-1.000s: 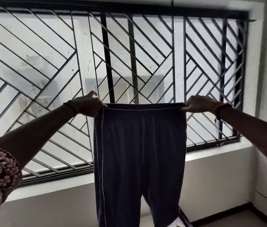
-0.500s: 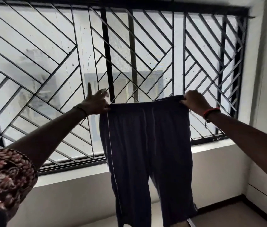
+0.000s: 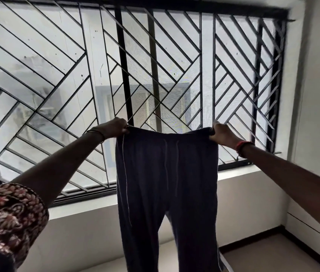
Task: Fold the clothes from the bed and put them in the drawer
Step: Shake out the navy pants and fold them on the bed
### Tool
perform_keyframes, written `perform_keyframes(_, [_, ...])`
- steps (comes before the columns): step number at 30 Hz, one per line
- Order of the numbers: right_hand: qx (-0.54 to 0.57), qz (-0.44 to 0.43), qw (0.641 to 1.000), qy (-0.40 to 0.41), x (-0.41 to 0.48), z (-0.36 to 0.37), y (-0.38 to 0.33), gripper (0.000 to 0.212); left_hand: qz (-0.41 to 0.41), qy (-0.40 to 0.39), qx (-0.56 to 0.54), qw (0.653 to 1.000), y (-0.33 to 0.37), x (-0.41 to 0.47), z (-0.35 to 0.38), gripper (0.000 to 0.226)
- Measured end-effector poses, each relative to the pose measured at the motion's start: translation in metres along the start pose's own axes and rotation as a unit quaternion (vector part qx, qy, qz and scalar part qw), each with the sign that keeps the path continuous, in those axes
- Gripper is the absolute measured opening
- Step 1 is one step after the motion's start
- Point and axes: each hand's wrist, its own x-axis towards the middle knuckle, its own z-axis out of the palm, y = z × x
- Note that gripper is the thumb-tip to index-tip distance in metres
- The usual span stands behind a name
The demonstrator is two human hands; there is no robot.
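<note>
Before window grille (image 3: 174,55), fingers of left hand (image 3: 114,127), right hand (image 3: 223,134) pinch trousers (image 3: 167,183) at waistband; hems cut off

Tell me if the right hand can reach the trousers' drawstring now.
Probably not unless it lets go: right hand and left hand each grip a waistband corner of the trousers. The drawstring hangs midway between them.
</note>
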Motion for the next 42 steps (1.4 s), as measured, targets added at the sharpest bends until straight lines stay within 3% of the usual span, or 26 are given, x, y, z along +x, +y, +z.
perform_keyframes(5, [0.09,0.015,0.99,-0.104,-0.012,0.01,0.007,0.044,0.037,0.011,-0.013,0.999,0.001,-0.002,0.006,0.01])
perform_keyframes(8, [0.164,0.038,0.968,-0.185,-0.014,0.017,0.016,0.007,0.09,0.012,-0.04,0.995,-0.007,-0.002,0.015,0.016])
perform_keyframes(13, [0.219,0.068,0.962,-0.147,-0.017,0.026,0.024,0.023,0.166,-0.021,-0.105,0.98,-0.022,-0.004,0.025,0.047])
perform_keyframes(17, [0.159,0.041,0.981,-0.099,-0.019,0.03,0.027,0.033,0.12,-0.072,-0.217,0.966,-0.031,-0.012,0.025,0.059])
perform_keyframes(23, [0.29,0.049,0.953,-0.077,-0.024,0.042,0.025,0.017,0.077,-0.152,-0.308,0.936,-0.032,-0.022,0.036,0.031])
perform_keyframes(25, [0.319,0.023,0.943,-0.088,-0.022,0.045,0.025,0.029,0.08,-0.138,-0.322,0.933,-0.031,-0.021,0.04,0.023])
perform_keyframes(28, [0.337,0.012,0.938,-0.081,-0.021,0.045,0.023,0.037,0.089,-0.092,-0.314,0.941,-0.032,-0.019,0.044,0.039])
perform_keyframes(31, [0.391,0.038,0.917,-0.067,-0.017,0.043,0.019,0.029,0.087,-0.039,-0.369,0.924,-0.036,-0.017,0.053,0.051])
perform_keyframes(34, [0.45,0.061,0.889,-0.061,-0.01,0.04,0.025,0.023,0.026,-0.006,-0.437,0.899,-0.041,-0.017,0.061,0.057])
perform_keyframes(38, [0.468,0.007,0.878,-0.104,-0.011,0.035,0.035,0.017,-0.005,0.0,-0.446,0.895,-0.051,-0.016,0.074,0.038])
perform_keyframes(40, [0.459,-0.025,0.878,-0.135,-0.009,0.032,0.04,0.038,-0.029,0.019,-0.44,0.897,-0.05,-0.016,0.076,0.023])
perform_keyframes(42, [0.456,-0.05,0.87,-0.179,-0.004,0.03,0.045,0.058,-0.044,0.044,-0.43,0.901,-0.051,-0.011,0.078,0.023])
